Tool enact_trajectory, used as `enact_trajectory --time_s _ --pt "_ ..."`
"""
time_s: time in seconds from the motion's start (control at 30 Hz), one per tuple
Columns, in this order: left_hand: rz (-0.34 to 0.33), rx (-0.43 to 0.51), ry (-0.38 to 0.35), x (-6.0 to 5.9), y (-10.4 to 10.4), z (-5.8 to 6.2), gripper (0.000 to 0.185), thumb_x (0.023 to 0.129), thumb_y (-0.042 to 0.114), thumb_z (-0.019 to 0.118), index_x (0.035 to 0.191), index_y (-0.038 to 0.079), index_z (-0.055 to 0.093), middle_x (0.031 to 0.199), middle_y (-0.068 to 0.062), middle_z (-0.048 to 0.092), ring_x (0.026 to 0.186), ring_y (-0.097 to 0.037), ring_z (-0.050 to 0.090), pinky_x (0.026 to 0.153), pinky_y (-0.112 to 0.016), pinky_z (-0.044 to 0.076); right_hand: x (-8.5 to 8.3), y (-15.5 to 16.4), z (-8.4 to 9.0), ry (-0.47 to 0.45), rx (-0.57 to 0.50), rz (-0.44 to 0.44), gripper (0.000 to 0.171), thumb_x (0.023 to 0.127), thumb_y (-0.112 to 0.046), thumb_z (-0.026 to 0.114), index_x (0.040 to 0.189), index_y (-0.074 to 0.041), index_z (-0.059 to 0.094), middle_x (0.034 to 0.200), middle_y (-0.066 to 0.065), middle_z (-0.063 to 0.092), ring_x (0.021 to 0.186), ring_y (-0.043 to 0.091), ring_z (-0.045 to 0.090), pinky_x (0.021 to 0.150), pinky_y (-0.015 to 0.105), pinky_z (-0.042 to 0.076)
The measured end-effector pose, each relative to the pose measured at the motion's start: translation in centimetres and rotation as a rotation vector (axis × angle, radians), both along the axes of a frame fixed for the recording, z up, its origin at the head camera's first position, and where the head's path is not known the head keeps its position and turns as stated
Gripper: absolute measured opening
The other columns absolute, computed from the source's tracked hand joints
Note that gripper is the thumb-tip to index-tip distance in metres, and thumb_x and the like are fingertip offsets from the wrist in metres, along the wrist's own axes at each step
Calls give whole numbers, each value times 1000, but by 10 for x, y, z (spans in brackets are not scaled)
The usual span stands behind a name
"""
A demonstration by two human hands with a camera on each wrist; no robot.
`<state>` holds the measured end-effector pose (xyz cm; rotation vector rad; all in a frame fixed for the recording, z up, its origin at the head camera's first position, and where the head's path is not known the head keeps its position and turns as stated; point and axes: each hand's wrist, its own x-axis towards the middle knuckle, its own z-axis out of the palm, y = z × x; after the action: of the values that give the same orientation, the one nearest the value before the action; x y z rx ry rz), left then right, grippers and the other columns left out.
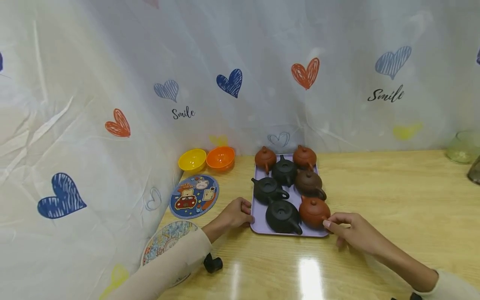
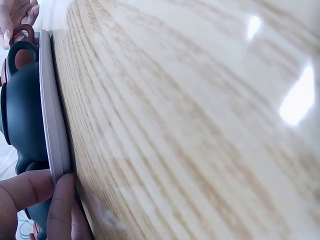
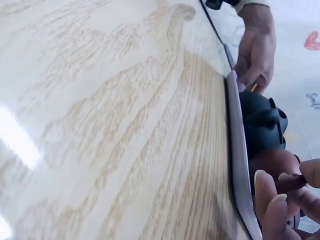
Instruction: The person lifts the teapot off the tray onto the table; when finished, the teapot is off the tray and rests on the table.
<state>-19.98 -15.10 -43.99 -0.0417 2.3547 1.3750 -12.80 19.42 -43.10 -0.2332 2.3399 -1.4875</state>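
Several small teapots stand on a lilac tray [image 1: 258, 223]. My left hand [image 1: 235, 213] grips the tray's left rim near its front corner; in the left wrist view its thumb and fingers pinch the pale rim [image 2: 54, 120]. My right hand [image 1: 354, 231] pinches the handle [image 3: 291, 184] of the reddish-brown teapot [image 1: 314, 211] at the tray's front right. Beside that pot sits a wide black teapot [image 1: 282, 216]. Behind them are two more black teapots, a dark brown teapot [image 1: 308, 182] and two reddish-brown teapots at the back corners.
Left of the tray lie a round blue cartoon mat [image 1: 194, 196] and a patterned round plate [image 1: 170, 237]. A yellow bowl [image 1: 192, 161] and an orange bowl [image 1: 220, 158] stand behind. Glass vessels [image 1: 463, 148] are at the far right. A printed curtain [image 1: 262, 41] borders the table.
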Motion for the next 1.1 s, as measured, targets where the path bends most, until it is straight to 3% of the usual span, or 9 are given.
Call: enact_trajectory --time_s 0.13,0.43,0.7,1.1 --pt "0 11 4 1 -1 -1 44 81 -9 74 119 -5 53 97 -12 56 75 -18 59 70 -32 63 1 3 1 -29 -31 10 34 101 -35 60 107 -2 67 115 18 62 66 22 65 49 33 55" --pt "-9 18 26 5 -3 -3 47 78 -8 74 120 -6 54 100 -13 57 81 -18 58 72 -32 62 2 4 -2 -46 -28 -28 41 103 -40 54 93 0 58 110 16 60 71 25 66 51 35 56" --pt "-1 28 27 2 -2 -3 47 78 -9 74 120 -5 53 98 -12 56 79 -19 57 71 -32 62 -1 12 0 -86 -88 34 40 104 -35 53 96 4 57 103 15 59 78 22 67 55 36 58" --pt "-2 28 16 3 -2 0 48 78 -9 75 121 -5 53 99 -13 57 81 -19 58 74 -32 63 -9 42 9 -113 -82 103 38 107 -31 49 108 5 60 105 14 61 90 25 68 74 37 60"
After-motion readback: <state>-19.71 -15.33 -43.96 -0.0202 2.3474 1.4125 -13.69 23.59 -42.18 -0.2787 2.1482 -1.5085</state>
